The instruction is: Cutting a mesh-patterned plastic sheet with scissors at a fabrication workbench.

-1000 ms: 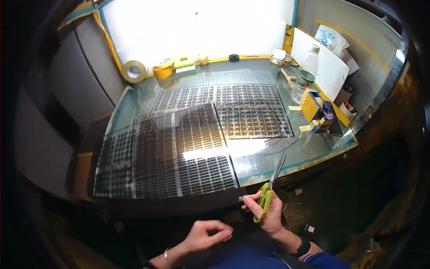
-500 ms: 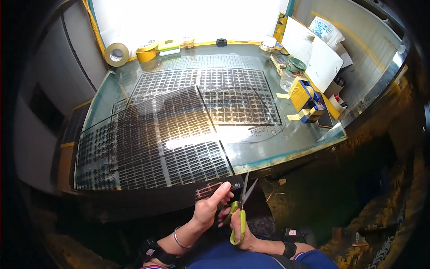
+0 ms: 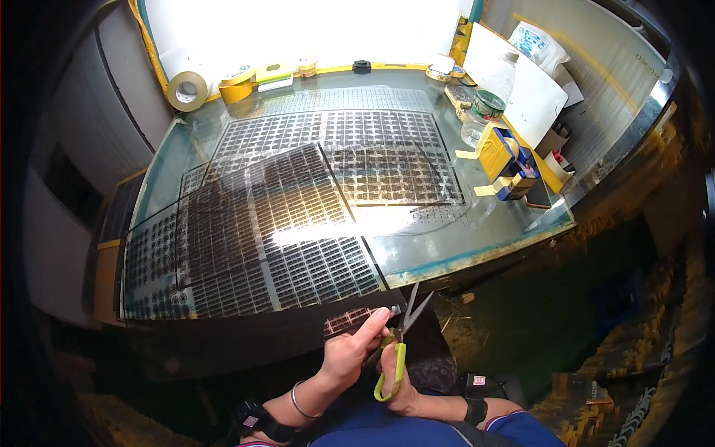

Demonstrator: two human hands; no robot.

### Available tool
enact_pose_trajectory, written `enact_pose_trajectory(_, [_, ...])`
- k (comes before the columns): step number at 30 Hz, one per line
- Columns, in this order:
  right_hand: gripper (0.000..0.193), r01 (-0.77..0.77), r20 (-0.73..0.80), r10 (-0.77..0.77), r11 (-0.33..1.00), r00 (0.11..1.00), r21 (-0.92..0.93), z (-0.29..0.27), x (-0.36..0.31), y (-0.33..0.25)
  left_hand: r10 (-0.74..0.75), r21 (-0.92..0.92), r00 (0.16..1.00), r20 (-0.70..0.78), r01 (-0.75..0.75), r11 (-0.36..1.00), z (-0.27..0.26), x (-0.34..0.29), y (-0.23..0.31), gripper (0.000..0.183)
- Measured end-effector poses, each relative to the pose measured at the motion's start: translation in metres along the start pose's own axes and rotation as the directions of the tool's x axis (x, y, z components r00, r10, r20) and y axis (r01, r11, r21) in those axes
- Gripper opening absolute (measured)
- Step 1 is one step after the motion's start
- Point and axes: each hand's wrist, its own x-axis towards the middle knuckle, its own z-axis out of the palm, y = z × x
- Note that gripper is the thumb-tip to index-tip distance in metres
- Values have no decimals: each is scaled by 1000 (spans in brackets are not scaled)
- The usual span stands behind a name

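My left hand (image 3: 344, 361) pinches a dark film piece (image 3: 346, 322) with a reddish grid, thumb on top, just off the table's front edge. Close to its right, my right hand (image 3: 406, 395) grips scissors (image 3: 400, 365) with lime-green handles. Their blades point away from me and stand apart, beside the film at my left thumb. Whether the blades touch the film I cannot tell. A large dark patterned film sheet (image 3: 298, 257) lies on the table behind my hands. Its dark border hangs over the front edge. My left fingertips are partly hidden.
On the glass-topped table (image 3: 417, 257), another patterned sheet (image 3: 387, 160) lies farther back. Tape rolls (image 3: 188, 91) stand along the far edge. At the right are a blue and yellow tape dispenser (image 3: 510, 167), a clear bottle (image 3: 503, 78) and a white board (image 3: 532, 104).
The scissors have shifted slightly, with their blade tips a little farther right. My left hand still pinches the film. The whole view has shifted slightly.
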Motion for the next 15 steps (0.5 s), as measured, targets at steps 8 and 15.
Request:
enact_pose_trajectory(8, [43,75,37,-71,992,997,-106,5,0,-4,93,101,995,33,-95,990,-1,-1,-7,21])
enact_pose_trajectory(15, [42,97,27,-95,988,995,-116,4,2,3,20,119,999,39,-24,993,-1,-1,-8,23])
